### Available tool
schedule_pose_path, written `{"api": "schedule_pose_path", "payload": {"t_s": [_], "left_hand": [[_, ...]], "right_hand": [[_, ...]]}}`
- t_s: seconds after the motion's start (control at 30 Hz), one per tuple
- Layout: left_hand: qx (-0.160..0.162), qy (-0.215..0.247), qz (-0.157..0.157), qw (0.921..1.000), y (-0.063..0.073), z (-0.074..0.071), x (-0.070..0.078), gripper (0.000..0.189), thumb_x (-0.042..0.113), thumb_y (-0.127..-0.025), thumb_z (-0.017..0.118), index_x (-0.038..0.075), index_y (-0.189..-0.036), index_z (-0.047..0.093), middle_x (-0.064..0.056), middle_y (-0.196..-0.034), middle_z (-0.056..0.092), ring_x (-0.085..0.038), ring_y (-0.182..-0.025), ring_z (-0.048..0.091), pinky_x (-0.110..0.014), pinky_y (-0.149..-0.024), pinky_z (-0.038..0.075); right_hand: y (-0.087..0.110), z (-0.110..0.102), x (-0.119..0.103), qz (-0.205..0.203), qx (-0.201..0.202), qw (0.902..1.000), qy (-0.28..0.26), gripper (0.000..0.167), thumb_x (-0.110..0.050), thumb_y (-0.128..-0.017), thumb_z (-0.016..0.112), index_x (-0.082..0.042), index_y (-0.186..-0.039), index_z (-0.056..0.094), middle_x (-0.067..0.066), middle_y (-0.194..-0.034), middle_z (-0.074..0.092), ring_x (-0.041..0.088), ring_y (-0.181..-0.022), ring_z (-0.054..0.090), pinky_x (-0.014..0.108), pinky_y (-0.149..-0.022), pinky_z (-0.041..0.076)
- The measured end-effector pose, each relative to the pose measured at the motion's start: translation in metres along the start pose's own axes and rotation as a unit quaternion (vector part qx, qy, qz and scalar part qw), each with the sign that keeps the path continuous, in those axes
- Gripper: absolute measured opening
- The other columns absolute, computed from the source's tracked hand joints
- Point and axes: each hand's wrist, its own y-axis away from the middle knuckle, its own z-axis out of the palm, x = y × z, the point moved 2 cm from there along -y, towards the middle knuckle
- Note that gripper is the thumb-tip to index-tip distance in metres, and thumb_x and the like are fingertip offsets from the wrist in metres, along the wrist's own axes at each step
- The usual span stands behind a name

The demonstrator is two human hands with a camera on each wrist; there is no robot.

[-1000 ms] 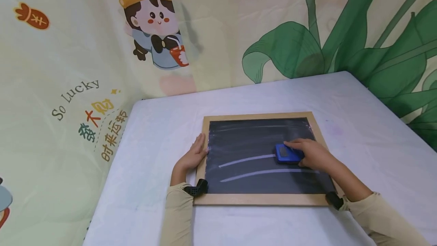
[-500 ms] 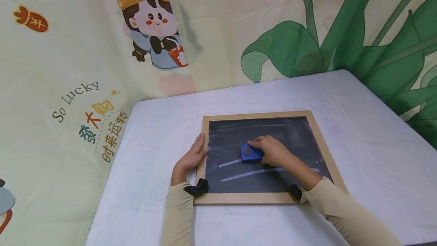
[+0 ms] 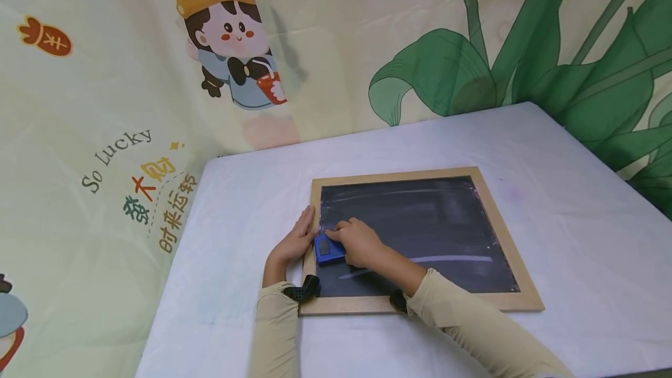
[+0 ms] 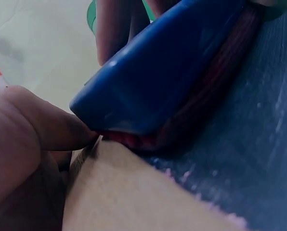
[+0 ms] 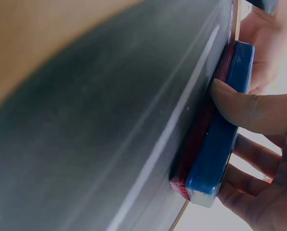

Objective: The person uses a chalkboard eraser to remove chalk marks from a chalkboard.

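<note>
In the head view my right hand [image 3: 362, 244] grips a blue chalkboard eraser [image 3: 329, 249] by its sides, flat against the board near its left border. The thumb [image 5: 240, 108] lies along one side of it in the right wrist view, and a dark red felt pad [image 5: 199, 144] shows underneath. My left hand [image 3: 291, 247] rests with straight fingers along the left edge of the wood-framed chalkboard [image 3: 409, 214]. The eraser's end overlaps the frame beside that hand. A pale purple chalk line [image 3: 451, 259] crosses the lower part, partly hidden by my right arm.
The chalkboard lies on a table with a white cloth [image 3: 252, 191]. Behind stands a cream backdrop [image 3: 325, 45] printed with a cartoon figure, lettering and large green leaves. Chalk dust [image 4: 206, 197] lies along the frame's inner edge.
My right hand has swept the eraser leftward across the board to the left frame. The upper chalk line no longer shows along that path. My left hand has stayed at the left edge.
</note>
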Motion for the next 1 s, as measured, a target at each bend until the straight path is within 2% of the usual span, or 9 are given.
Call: {"api": "schedule_pose_path", "payload": {"t_s": [0.3, 0.33, 0.53, 0.57, 0.77, 1.0], "left_hand": [[-0.004, -0.008, 0.006, 0.9999, -0.001, 0.000, 0.002, 0.060, 0.020, -0.098, 0.037, 0.008, -0.147, 0.005, -0.012, -0.154, -0.003, -0.028, -0.142, -0.006, -0.049, -0.114, 0.001], [-0.004, -0.007, 0.007, 0.9999, -0.001, 0.000, 0.002, 0.060, 0.020, -0.098, 0.038, 0.008, -0.147, 0.005, -0.012, -0.154, -0.003, -0.029, -0.142, -0.006, -0.050, -0.114, 0.001], [-0.006, -0.005, -0.001, 1.0000, -0.003, 0.001, -0.001, 0.060, 0.021, -0.098, 0.037, 0.010, -0.147, 0.004, -0.010, -0.155, -0.004, -0.027, -0.142, -0.007, -0.049, -0.114, 0.000], [-0.008, -0.005, -0.004, 0.9999, -0.003, 0.000, -0.002, 0.060, 0.022, -0.098, 0.037, 0.011, -0.147, 0.004, -0.010, -0.155, -0.004, -0.026, -0.142, -0.007, -0.048, -0.114, 0.000], [-0.006, -0.001, -0.010, 0.9999, 0.000, -0.003, -0.003, 0.060, 0.022, -0.098, 0.037, 0.011, -0.147, 0.003, -0.009, -0.155, -0.004, -0.026, -0.142, -0.008, -0.048, -0.114, -0.001], [-0.004, 0.001, 0.005, 1.0000, -0.002, 0.000, -0.002, 0.061, 0.017, -0.097, 0.037, 0.007, -0.147, 0.003, -0.012, -0.154, -0.005, -0.027, -0.142, -0.008, -0.047, -0.114, -0.002]], "right_hand": [[0.001, 0.000, 0.001, 0.009, -0.004, 0.9999, -0.006, 0.059, 0.000, -0.075, 0.068, -0.017, -0.129, 0.054, 0.008, -0.123, 0.058, 0.032, -0.114, 0.051, 0.043, -0.102, 0.040], [0.001, 0.000, 0.001, 0.006, 0.005, 1.0000, 0.000, 0.058, 0.001, -0.074, 0.068, -0.017, -0.128, 0.055, 0.008, -0.121, 0.059, 0.032, -0.111, 0.052, 0.042, -0.100, 0.041], [0.001, 0.002, 0.000, 0.015, -0.001, 0.9999, 0.007, 0.058, 0.000, -0.076, 0.068, -0.019, -0.129, 0.054, 0.007, -0.121, 0.058, 0.029, -0.109, 0.053, 0.039, -0.095, 0.045], [0.000, 0.002, 0.000, 0.021, -0.011, 0.9997, 0.003, 0.059, -0.001, -0.077, 0.067, -0.020, -0.130, 0.052, 0.006, -0.123, 0.057, 0.029, -0.110, 0.053, 0.038, -0.096, 0.045], [-0.001, 0.004, 0.000, 0.032, -0.014, 0.9993, -0.012, 0.063, -0.004, -0.076, 0.071, -0.022, -0.132, 0.050, 0.007, -0.125, 0.056, 0.026, -0.108, 0.053, 0.037, -0.088, 0.049], [0.013, -0.001, 0.020, 0.061, -0.030, 0.9970, -0.036, 0.069, -0.006, -0.074, 0.074, -0.021, -0.135, 0.046, 0.010, -0.129, 0.051, 0.029, -0.115, 0.049, 0.041, -0.086, 0.050]]}}
